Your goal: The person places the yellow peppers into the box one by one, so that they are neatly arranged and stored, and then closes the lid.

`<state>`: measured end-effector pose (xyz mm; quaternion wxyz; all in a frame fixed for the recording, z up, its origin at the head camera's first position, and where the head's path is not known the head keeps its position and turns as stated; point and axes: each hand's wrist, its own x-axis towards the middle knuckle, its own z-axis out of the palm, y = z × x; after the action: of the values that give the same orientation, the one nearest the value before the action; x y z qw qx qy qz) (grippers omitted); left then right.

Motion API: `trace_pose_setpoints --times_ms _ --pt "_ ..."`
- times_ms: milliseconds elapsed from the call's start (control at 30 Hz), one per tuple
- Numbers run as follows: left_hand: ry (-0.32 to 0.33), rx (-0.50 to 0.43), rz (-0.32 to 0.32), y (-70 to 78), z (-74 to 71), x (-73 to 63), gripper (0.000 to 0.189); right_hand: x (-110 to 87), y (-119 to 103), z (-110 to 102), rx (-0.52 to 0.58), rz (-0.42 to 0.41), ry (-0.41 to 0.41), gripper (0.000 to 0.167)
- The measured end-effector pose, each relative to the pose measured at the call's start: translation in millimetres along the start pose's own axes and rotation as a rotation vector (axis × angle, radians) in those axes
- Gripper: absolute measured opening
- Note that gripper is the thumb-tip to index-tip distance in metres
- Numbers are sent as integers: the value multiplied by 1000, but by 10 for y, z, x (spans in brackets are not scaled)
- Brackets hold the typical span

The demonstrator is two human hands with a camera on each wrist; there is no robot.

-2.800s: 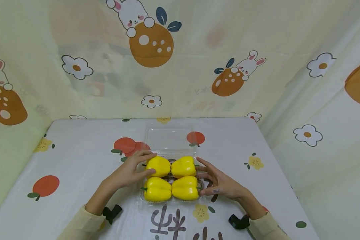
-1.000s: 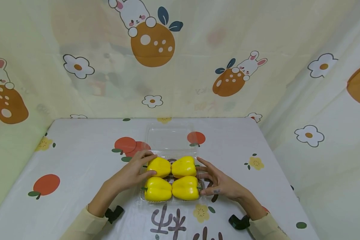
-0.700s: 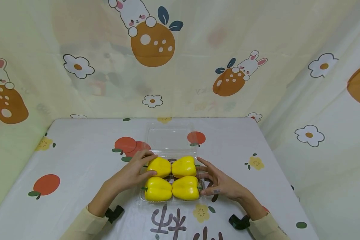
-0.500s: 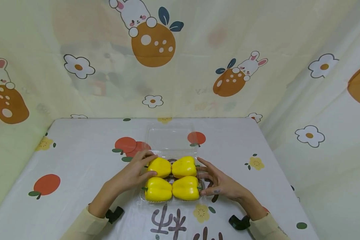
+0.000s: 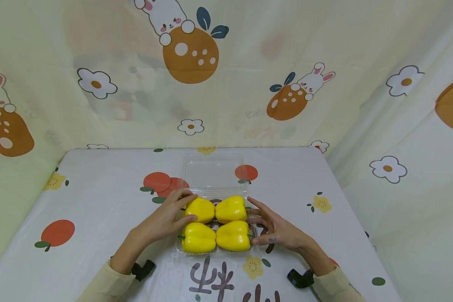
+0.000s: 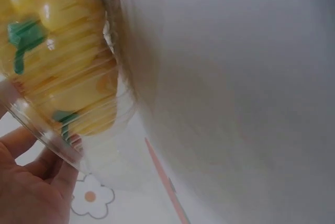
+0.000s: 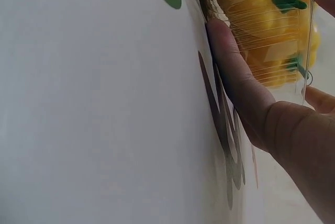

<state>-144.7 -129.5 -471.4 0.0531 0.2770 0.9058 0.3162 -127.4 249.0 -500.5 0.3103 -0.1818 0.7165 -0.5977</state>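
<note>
A clear plastic clamshell container (image 5: 213,189) lies in the middle of the table with its lid folded back, away from the person. Several yellow bell peppers (image 5: 232,236) sit inside in two rows, their green stems facing outward. My left hand (image 5: 170,214) holds the container's left side, its thumb and fingertips reaching over the back-left pepper (image 5: 199,209). On the opposite side my right hand (image 5: 277,230) grips the container's wall. In the right wrist view one finger (image 7: 235,69) lies low along the ribbed wall while other fingertips touch the rim.
A white printed tablecloth (image 5: 109,201) covers the table, and a patterned curtain (image 5: 234,105) hangs behind and at both sides. Black wrist devices (image 5: 301,278) sit at both cuffs, close to the tabletop.
The left hand has shifted very slightly to the right since the oldest frame. Otherwise both hands, the container and the peppers stay in place; the head view sways a little.
</note>
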Motion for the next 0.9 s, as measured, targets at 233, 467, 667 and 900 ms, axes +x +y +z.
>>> trace_pose_setpoints --times_ms 233,467,667,900 --pt "-7 -9 0 6 -9 8 66 3 2 -4 4 16 8 112" --pt "-19 -30 -15 1 -12 0 67 3 30 -9 6 12 -1 111" --pt "6 -44 2 14 -45 5 64 10 43 -21 -8 -8 -4 111" --pt "154 -90 24 -1 -101 40 45 2 30 -13 -7 -4 -3 110"
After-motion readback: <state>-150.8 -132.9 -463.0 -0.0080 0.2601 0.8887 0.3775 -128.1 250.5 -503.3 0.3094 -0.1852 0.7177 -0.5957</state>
